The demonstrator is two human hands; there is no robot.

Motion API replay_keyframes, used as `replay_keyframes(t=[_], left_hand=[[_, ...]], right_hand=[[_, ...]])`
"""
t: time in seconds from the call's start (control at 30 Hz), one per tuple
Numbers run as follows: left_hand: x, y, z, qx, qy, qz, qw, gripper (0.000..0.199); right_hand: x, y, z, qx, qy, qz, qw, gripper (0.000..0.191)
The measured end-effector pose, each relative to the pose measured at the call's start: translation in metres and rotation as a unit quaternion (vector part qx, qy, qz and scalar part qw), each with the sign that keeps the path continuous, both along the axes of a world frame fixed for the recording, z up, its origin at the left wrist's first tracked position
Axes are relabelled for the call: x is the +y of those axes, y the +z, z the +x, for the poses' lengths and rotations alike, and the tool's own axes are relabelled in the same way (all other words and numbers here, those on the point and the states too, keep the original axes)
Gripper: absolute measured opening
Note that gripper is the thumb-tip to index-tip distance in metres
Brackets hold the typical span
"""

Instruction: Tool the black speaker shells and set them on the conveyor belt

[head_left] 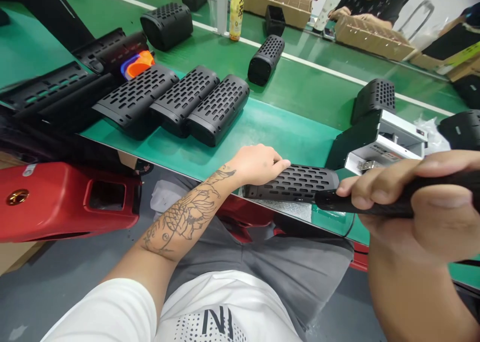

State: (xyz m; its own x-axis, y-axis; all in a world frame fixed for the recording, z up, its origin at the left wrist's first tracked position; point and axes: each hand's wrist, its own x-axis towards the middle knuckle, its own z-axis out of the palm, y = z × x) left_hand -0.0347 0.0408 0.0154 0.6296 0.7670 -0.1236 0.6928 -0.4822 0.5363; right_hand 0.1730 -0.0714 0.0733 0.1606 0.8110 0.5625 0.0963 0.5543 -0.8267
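Note:
My left hand (258,164) is closed over the left end of a black perforated housing (307,179), which lies on its side at the table's near edge. A black electric screwdriver (397,199) is gripped in my right hand (420,202), held level and close to the camera. Its narrow nose points left and overlaps the right end of that housing; whether the two touch I cannot tell. Beyond my left hand, three similar black housings (219,109) lie side by side. A white and black screw feeder (382,144) stands just past my right hand.
Open black half-shells (45,87) lie at the left near an orange and blue item (138,64). Farther back are a yellow bottle (236,12), cardboard boxes (371,37) and a co-worker's hands (348,14). A red stool (63,199) stands at lower left.

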Motion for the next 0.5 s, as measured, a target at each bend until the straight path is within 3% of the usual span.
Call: replay_keyframes(t=[0.1,0.5], left_hand=[[0.000,-0.002,0.000,-0.014,0.000,-0.005,1.000,0.055],[0.003,0.000,0.000,-0.032,-0.003,-0.028,0.999,0.053]], right_hand=[[0.010,-0.002,-0.020,-0.003,0.033,0.002,0.999,0.027],[0.016,-0.011,-0.012,-0.037,0.112,-0.036,0.992,0.028]])
